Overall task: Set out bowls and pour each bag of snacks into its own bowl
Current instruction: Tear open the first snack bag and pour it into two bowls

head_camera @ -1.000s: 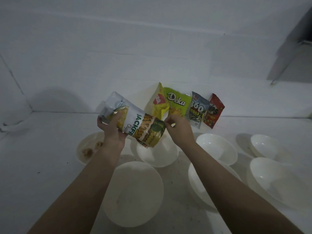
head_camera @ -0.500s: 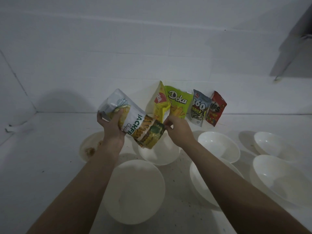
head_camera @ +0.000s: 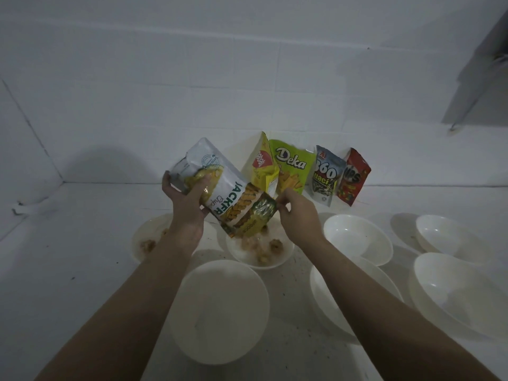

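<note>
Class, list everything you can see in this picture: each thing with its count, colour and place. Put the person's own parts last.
Jackfruit chip bag: one, white and yellow, tilted mouth-down over the middle bowl.
Middle bowl: one, white, under the bag, chips in it.
Left bowl: one, white, behind the left arm, some snack inside.
Other bowls: five, white, near and right on the counter.
Standing bags: four, yellow, green, grey, red, against the wall.
Counter: white.
Wall: white tile.
Left hand: holds the bag's upper end.
Right hand: pinches the bag's mouth.
</note>
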A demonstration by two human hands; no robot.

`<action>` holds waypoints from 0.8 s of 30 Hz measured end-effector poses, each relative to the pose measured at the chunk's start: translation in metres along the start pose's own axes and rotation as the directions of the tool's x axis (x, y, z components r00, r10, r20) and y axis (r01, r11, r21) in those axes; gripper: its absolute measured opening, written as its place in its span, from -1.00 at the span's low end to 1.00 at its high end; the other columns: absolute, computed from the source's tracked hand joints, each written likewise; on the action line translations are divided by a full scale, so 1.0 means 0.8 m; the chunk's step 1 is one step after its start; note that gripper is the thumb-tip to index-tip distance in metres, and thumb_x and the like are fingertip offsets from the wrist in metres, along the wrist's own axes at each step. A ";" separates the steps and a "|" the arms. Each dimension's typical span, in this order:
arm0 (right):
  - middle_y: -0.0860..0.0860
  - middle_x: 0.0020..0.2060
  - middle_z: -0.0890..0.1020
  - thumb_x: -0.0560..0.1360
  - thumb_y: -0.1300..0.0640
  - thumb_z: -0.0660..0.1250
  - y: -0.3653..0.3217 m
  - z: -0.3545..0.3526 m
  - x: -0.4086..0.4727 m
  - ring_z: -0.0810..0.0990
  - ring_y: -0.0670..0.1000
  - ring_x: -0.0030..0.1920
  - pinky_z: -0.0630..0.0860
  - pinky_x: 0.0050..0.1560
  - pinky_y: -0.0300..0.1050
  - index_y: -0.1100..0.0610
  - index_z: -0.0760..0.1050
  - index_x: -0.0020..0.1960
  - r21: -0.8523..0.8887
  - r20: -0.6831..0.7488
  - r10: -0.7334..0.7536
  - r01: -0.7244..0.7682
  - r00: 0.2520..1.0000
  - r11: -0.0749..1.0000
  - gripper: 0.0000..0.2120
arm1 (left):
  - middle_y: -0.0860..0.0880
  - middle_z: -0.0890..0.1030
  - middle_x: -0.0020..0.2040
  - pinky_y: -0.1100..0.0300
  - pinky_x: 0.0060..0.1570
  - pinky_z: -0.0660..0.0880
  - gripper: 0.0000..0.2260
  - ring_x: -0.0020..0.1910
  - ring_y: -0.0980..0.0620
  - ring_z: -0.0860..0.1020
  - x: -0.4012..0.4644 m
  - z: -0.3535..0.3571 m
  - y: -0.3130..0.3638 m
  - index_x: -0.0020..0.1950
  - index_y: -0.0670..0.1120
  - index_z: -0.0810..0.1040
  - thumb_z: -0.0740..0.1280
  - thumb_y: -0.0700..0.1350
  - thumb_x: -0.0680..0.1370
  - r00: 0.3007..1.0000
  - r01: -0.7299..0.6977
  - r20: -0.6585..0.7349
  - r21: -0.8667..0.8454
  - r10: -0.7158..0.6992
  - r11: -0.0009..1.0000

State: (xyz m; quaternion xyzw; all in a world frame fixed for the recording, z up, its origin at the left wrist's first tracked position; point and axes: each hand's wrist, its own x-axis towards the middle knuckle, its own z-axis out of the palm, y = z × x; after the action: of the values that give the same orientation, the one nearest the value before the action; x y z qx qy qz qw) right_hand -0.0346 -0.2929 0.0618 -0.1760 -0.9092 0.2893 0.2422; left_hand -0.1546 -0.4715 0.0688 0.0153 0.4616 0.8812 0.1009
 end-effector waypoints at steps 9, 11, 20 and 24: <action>0.05 -0.12 0.63 0.55 0.29 0.29 -0.002 -0.001 -0.002 0.54 0.09 -0.12 0.47 -0.14 0.00 0.17 0.50 -0.07 0.047 -0.046 0.006 -0.004 0.999 0.999 -0.94 | -0.09 0.48 0.34 -0.15 0.05 0.59 -0.22 0.21 -0.12 0.58 -0.001 0.003 0.008 0.49 0.24 0.04 0.44 -0.23 0.50 0.998 -0.032 0.047 0.065 0.029 0.997; 0.06 -0.13 0.64 0.54 0.30 0.30 -0.003 -0.001 -0.004 0.54 0.09 -0.14 0.46 -0.16 0.00 0.17 0.50 -0.07 0.049 -0.042 0.003 -0.001 0.999 0.999 -0.94 | -0.09 0.48 0.35 -0.15 0.06 0.59 -0.22 0.21 -0.12 0.58 -0.001 0.004 0.009 0.49 0.24 0.03 0.43 -0.23 0.51 0.998 -0.043 0.050 0.082 0.039 0.996; -0.01 -0.16 0.61 0.55 0.26 0.29 0.003 -0.007 -0.024 0.52 0.00 -0.17 0.34 -0.24 -0.18 0.11 0.47 -0.09 0.152 -0.065 0.090 -0.080 0.994 0.985 -0.91 | -0.17 0.42 0.38 -0.07 0.05 0.60 -0.18 0.23 -0.05 0.56 -0.010 0.020 0.016 0.45 0.29 0.00 0.47 -0.19 0.48 0.984 -0.132 0.146 0.222 0.101 0.966; -0.11 0.06 0.63 0.61 0.02 0.29 -0.020 -0.023 -0.018 0.54 -0.12 0.03 0.41 -0.09 -0.27 0.06 0.53 0.24 0.296 -0.029 0.055 -0.044 0.998 0.954 -0.75 | -0.11 0.39 0.43 0.01 0.14 0.59 -0.17 0.28 0.04 0.54 -0.026 0.038 0.013 0.45 0.28 0.00 0.49 -0.16 0.46 0.945 -0.265 0.270 0.302 0.185 0.916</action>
State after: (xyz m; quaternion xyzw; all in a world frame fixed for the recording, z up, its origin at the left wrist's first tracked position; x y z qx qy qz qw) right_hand -0.0156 -0.3038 0.0800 -0.1660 -0.8465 0.4243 0.2752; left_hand -0.1324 -0.4564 0.0961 0.1899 0.5840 0.7878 0.0480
